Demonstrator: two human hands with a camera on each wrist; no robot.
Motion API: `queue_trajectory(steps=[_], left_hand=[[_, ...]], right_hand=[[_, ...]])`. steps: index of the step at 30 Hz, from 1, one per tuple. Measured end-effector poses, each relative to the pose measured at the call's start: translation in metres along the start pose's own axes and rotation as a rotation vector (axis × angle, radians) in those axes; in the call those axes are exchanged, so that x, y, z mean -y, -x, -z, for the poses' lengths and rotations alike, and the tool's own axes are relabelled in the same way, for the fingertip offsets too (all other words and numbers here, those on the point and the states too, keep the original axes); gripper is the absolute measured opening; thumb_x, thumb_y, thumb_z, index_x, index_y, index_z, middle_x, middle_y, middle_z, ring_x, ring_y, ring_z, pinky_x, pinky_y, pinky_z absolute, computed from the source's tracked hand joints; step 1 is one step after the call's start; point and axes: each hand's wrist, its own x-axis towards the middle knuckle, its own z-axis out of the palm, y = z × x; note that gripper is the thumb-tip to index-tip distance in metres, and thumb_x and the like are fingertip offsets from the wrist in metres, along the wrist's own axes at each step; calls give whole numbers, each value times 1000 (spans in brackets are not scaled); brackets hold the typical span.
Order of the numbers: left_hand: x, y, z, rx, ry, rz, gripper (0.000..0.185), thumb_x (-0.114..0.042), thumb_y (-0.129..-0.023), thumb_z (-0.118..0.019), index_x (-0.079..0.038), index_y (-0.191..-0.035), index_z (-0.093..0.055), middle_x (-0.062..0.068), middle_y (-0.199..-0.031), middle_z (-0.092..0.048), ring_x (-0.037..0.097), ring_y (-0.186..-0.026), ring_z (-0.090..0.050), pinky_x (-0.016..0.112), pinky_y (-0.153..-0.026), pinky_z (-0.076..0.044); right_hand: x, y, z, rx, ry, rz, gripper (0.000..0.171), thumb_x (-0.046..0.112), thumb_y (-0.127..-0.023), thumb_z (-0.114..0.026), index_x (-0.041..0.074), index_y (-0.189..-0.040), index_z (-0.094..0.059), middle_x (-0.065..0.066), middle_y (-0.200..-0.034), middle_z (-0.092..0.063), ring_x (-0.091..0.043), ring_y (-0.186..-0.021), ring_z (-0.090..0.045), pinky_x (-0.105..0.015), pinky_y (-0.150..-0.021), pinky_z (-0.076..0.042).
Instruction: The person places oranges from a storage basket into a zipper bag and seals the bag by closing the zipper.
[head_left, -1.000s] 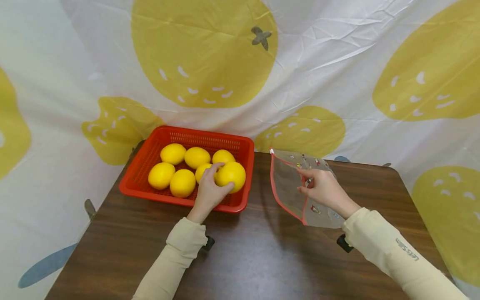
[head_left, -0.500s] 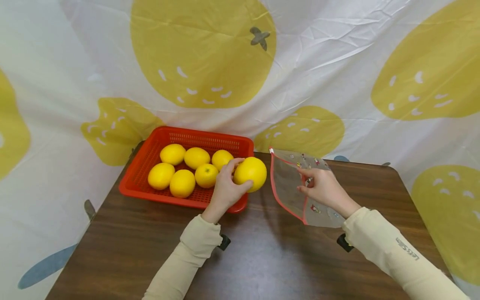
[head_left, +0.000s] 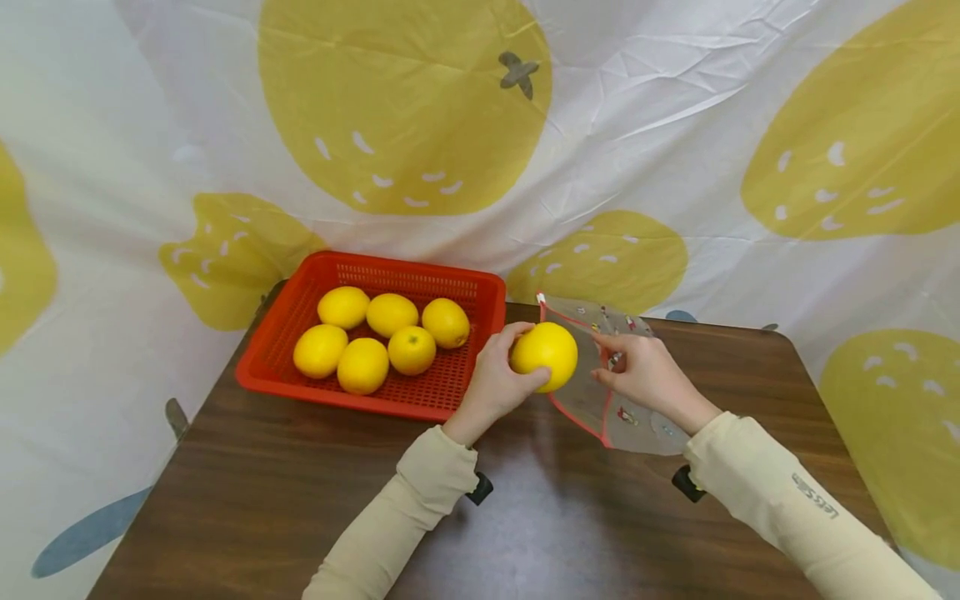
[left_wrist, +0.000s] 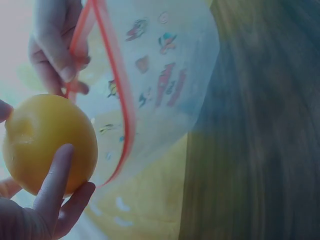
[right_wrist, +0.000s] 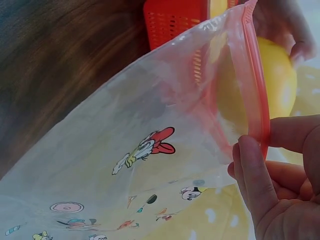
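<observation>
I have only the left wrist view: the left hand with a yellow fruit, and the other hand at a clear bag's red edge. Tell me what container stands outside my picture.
Observer: A red basket stands on the wooden table, to the person's left of the clear bag.
Operator: Count what lies in it.
Observer: Six yellow fruits, in two rough rows of three.
Operator: My picture cuts off the top of the bag's red edge. Describe its far corner.
Observer: The head view shows a small white piece there, on the side toward the patterned cloth.
</observation>
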Motion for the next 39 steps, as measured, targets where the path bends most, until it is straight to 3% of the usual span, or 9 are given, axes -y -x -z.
queue_trajectory(steps=[13, 18, 27, 33, 39], left_hand=[[0, -3, -17, 40, -29, -21, 59, -27, -69, -70, -15, -124, -52, 8, -115, -54, 21, -97, -51, 34, -79, -45], [-3, -4, -19, 67, -67, 0, 62, -27, -69, -73, -19, -126, -52, 10, -117, -50, 23, -95, -52, 35, -78, -46], [-5, -4, -21, 102, -205, 30, 62, -29, -68, -72, -22, -127, -53, 9, -119, -49, 25, -90, -54, 34, -75, -45], [-2, -4, -21, 124, -348, -29, 62, -32, -66, -71, -25, -125, -55, 4, -119, -50, 22, -88, -55, 31, -71, -44], [-6, -5, -22, 178, -496, -33, 62, -34, -65, -72, -30, -124, -55, 2, -123, -50, 22, -89, -52, 28, -60, -44]], right_hand=[[2, 1, 1, -8, -22, -4, 50, 9, -77, -69, -5, -122, -53, -7, -81, -60, -11, -57, -54, -23, -48, -45], [5, 1, 2, -18, -18, 3, 50, 8, -76, -69, -6, -122, -54, -9, -82, -62, -12, -61, -56, -23, -50, -45], [7, -2, 5, -15, 1, -16, 48, 8, -77, -67, -6, -121, -54, -2, -69, -55, -12, -57, -51, -22, -45, -40], [8, -3, 6, -16, -9, -16, 48, 7, -78, -66, -6, -122, -53, -3, -71, -55, -13, -57, -50, -22, -45, -39], [10, -4, 6, -23, -9, -22, 50, 8, -77, -67, -6, -123, -52, -4, -72, -58, -13, -57, -52, -22, -46, -41]])
